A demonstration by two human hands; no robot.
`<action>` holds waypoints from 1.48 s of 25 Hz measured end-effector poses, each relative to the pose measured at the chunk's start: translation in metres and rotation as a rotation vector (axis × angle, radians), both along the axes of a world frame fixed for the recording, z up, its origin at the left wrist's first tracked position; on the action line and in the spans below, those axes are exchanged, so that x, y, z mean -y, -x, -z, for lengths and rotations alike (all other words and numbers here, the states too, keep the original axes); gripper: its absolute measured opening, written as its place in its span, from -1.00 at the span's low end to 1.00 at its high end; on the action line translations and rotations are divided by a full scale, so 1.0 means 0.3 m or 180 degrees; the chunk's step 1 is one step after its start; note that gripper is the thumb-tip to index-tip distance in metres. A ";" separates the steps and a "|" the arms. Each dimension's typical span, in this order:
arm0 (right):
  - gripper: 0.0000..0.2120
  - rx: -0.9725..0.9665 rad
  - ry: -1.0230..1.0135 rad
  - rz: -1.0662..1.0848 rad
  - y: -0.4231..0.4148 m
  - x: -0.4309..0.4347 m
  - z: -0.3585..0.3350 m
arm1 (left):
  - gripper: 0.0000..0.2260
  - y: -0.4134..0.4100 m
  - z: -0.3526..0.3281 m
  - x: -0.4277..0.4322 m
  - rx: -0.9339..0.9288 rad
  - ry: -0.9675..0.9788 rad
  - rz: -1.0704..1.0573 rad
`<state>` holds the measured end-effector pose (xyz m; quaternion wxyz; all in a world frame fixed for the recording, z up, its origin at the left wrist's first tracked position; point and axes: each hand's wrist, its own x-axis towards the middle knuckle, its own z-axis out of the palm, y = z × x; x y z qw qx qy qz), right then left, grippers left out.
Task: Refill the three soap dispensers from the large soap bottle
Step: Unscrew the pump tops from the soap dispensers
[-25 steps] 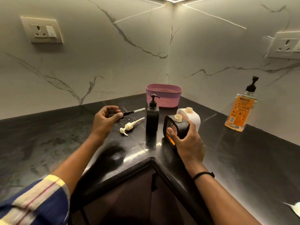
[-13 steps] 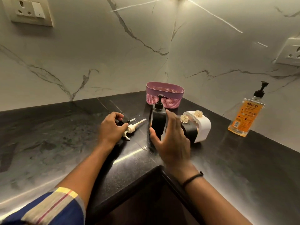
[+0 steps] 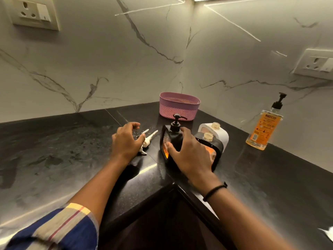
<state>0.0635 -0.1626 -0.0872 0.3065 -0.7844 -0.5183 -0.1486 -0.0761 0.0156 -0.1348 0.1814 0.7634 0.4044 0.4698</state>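
Observation:
A black soap dispenser (image 3: 173,139) with its pump on stands near the counter's inner corner, and my right hand (image 3: 189,157) is wrapped around it, thumb on its orange window. Just right of it are a second black dispenser (image 3: 217,147) and a white dispenser (image 3: 223,136), both with bare open necks. A white pump (image 3: 149,140) and a black pump with a pale tube (image 3: 145,131) lie on the counter to the left. My left hand (image 3: 126,141) hovers over them, fingers apart. The large orange soap bottle (image 3: 264,130) stands far right by the wall.
A pink perforated basket (image 3: 180,107) sits in the back corner behind the dispensers. The black counter's (image 3: 72,150) inner edge (image 3: 173,185) juts toward me. Wall sockets (image 3: 33,12) sit upper left and right. Something white (image 3: 328,235) lies at the bottom right.
My left hand lowered the black pump onto the counter beside the white pump and let go. My right hand left the pumpless black dispenser and took hold of the one with a pump.

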 end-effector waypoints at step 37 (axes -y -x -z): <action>-0.34 -0.1288 -0.1066 -0.0531 -0.091 0.183 0.146 | -0.49 -0.226 -0.292 0.477 -0.0640 0.0650 0.0334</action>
